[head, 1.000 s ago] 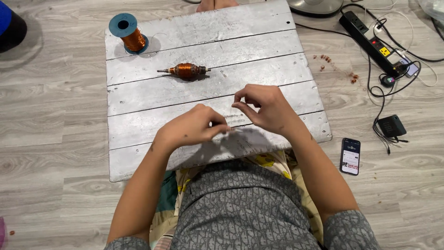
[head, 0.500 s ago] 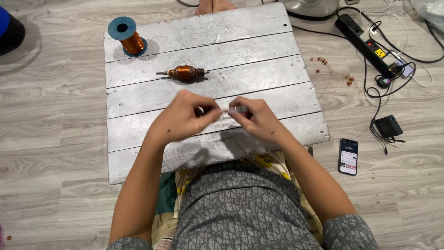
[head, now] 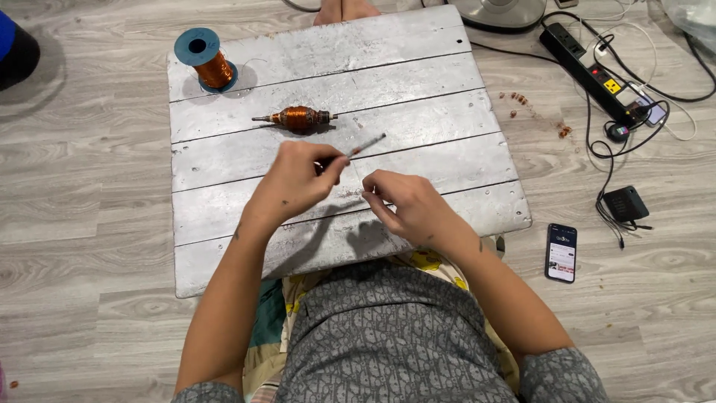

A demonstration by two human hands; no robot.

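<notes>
Here, seated at a low grey plank bench, a person pinches a thin stick-like tool in the left hand, its tip angled up and away. The right hand has its grip closed on something too fine to make out. The tool looks light and stiff, best held near its middle.

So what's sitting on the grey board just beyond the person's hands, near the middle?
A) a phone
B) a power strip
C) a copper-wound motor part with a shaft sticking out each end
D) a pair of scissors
C: the copper-wound motor part lies on the grey board just beyond the left hand; the phone and power strip are on the floor.
</notes>
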